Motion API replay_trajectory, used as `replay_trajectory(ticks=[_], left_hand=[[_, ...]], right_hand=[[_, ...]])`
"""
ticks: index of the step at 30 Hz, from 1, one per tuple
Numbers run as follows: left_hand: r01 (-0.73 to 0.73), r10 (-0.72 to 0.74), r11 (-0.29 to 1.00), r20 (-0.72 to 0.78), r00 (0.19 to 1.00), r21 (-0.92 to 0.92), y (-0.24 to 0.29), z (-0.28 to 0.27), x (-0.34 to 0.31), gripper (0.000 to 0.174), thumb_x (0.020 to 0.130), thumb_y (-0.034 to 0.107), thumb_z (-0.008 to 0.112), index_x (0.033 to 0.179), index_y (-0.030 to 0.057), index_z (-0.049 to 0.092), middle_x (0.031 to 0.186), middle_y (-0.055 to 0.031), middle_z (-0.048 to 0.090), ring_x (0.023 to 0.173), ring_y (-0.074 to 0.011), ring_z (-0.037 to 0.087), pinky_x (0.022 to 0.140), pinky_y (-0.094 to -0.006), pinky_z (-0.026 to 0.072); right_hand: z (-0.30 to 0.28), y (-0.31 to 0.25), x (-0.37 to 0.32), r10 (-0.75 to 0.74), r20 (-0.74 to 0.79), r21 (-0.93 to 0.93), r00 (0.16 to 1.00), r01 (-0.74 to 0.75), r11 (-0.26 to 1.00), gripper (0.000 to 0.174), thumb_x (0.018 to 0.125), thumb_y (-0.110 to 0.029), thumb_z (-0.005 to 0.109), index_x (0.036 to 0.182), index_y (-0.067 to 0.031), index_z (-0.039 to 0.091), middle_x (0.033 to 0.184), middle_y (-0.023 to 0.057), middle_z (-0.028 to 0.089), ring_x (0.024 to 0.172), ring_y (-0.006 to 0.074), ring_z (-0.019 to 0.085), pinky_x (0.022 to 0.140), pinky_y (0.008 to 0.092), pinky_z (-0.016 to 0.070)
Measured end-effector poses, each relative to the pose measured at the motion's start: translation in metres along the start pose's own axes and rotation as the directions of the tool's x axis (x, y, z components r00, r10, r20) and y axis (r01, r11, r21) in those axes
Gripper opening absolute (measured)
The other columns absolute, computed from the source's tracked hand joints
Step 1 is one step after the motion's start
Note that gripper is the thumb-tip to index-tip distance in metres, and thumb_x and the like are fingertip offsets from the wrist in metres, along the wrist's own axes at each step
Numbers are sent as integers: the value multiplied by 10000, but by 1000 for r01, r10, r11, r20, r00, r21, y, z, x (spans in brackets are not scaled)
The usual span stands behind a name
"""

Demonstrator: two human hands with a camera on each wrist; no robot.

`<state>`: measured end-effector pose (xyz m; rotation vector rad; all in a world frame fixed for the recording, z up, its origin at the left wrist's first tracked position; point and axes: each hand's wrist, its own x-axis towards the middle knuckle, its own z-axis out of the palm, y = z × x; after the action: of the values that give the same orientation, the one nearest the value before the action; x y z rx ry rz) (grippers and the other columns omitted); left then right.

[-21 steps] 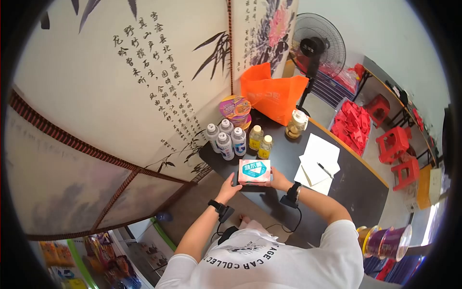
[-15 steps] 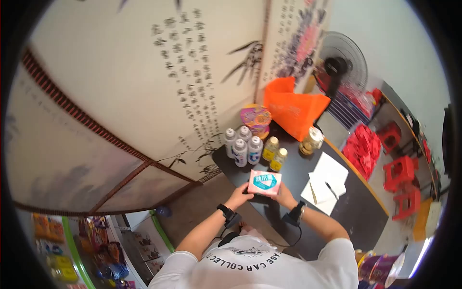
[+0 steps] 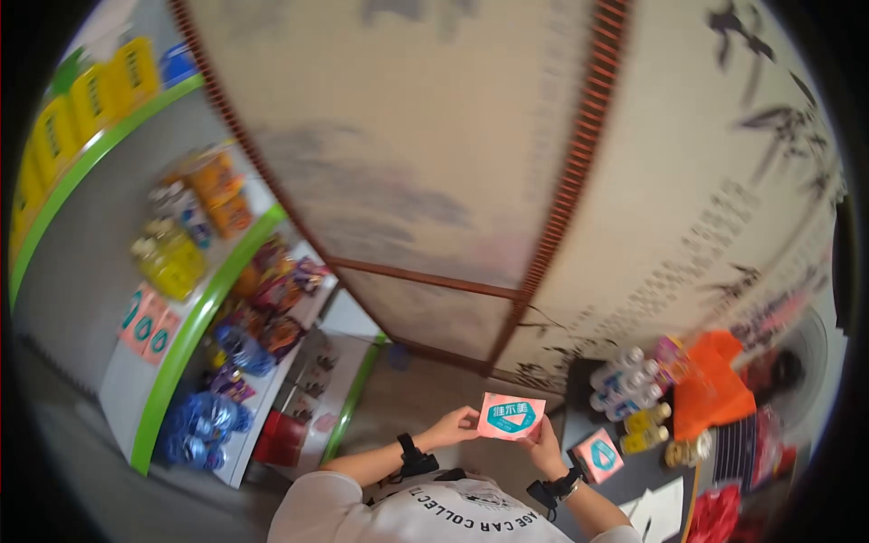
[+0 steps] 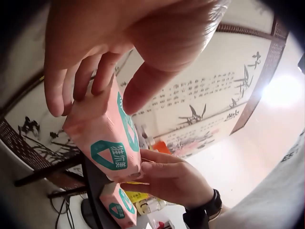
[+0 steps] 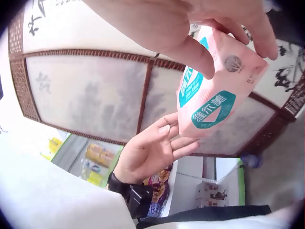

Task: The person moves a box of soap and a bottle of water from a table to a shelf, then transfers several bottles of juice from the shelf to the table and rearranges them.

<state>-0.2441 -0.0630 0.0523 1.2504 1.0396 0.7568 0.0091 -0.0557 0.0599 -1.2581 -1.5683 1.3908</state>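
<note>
A pink packet [image 3: 513, 417] with a teal label is held up in front of the body. My right hand [image 3: 546, 451] grips its right side; in the right wrist view the thumb of the right hand [image 5: 190, 28] lies on one face, fingers over the top. At the left edge is my left hand [image 3: 450, 427], with fingers spread and relaxed. The left wrist view shows the left hand [image 4: 128, 38] with thumb and fingers on either side of the packet's end [image 4: 102, 129]; firm contact is unclear. A second pink packet [image 3: 600, 455] rests on the dark table.
On the table [image 3: 568, 522] stand white bottles [image 3: 625, 384], yellow bottles [image 3: 644, 429], a jar [image 3: 688, 450], an orange bag [image 3: 713, 385] and white paper [image 3: 659, 509]. Green-edged shelves [image 3: 204, 330] with goods stand at left, beside a painted folding screen [image 3: 407, 163].
The head view has swung left, bringing the shelves further into view. The hands hold a packet away from the table, and another packet now shows separately on the tabletop.
</note>
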Motion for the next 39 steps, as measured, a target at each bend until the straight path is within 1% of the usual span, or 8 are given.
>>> replay_trajectory(ticks=[3, 6, 12, 16, 22, 30, 35, 39], left_hand=[[-19, 8, 999, -206, 979, -51, 5, -41, -55, 442, 814, 166, 660, 1184, 33, 459, 1217, -100, 507, 1098, -222, 526, 866, -330, 466], [-65, 33, 996, -434, 901, -59, 27, -75, -115, 493, 805, 146, 667, 1232, 48, 440, 1341, -76, 394, 1203, -221, 435, 918, -351, 441], [-372, 362, 905, -833, 419, 207, 59, -157, -224, 601, 769, -4, 654, 1298, 45, 374, 1364, -103, 328, 1234, -216, 399, 946, -349, 435], [-481, 580, 752, -799, 158, 451, 102, -206, -297, 616, 779, -83, 576, 1334, -9, 320, 1386, -134, 277, 1271, -240, 353, 1022, -373, 353], [-273, 703, 670, -708, -68, 691, 157, -245, -372, 652, 758, -131, 532, 1355, -31, 290, 1411, -150, 277, 1292, -248, 324, 1061, -378, 273], [-136, 639, 728, -736, -223, 672, 187, -281, -402, 673, 748, -145, 489, 1367, -75, 235, 1373, -163, 333, 1286, -244, 342, 1067, -366, 272], [52, 655, 734, -684, -320, 678, 187, -305, -406, 605, 779, -30, 605, 1325, -55, 345, 1285, -158, 413, 1180, -224, 441, 975, -356, 384], [174, 649, 756, -686, -331, 631, 178, -320, -412, 621, 777, -9, 599, 1342, -30, 340, 1290, -160, 415, 1194, -228, 432, 964, -370, 394]], right_hand=[[59, -34, 42, -83, 128, 205, 988, 55, 977, 618, 740, 94, 608, 1277, -6, 320, 1121, 72, 519, 963, 121, 553, 830, 249, 457], [119, -89, 70, -115, 314, 62, 943, 100, 993, 631, 745, 118, 588, 1293, 2, 299, 1164, 100, 498, 1027, 174, 548, 834, 276, 471], [263, -200, 117, -493, 562, -12, 664, 602, 798, 771, 705, 37, 650, 1366, -5, 255, 1285, 195, 393, 1200, 310, 418, 994, 362, 357], [355, -277, 127, -562, 667, 190, 490, 618, 763, 764, 745, 83, 615, 1391, -33, 224, 1282, 130, 393, 1157, 214, 453, 886, 327, 463], [448, -361, 120, -709, 630, 410, 317, 640, 650, 738, 744, 54, 652, 1371, -15, 269, 1293, 119, 395, 1107, 228, 499, 879, 324, 470], [526, -412, 138, -812, 562, 547, 157, 666, 507, 609, 792, -23, 608, 1341, -8, 345, 1263, 207, 469, 1104, 303, 511, 868, 351, 454], [558, -432, 149, -825, 555, 601, 107, 634, 487, 539, 834, -63, 571, 1317, 30, 352, 1007, 233, 588, 908, 313, 597, 802, 352, 456], [576, -435, 166, -846, 531, 596, 55, 685, 419, 516, 831, -61, 574, 1302, 12, 376, 993, 220, 588, 865, 321, 593, 777, 361, 462]])
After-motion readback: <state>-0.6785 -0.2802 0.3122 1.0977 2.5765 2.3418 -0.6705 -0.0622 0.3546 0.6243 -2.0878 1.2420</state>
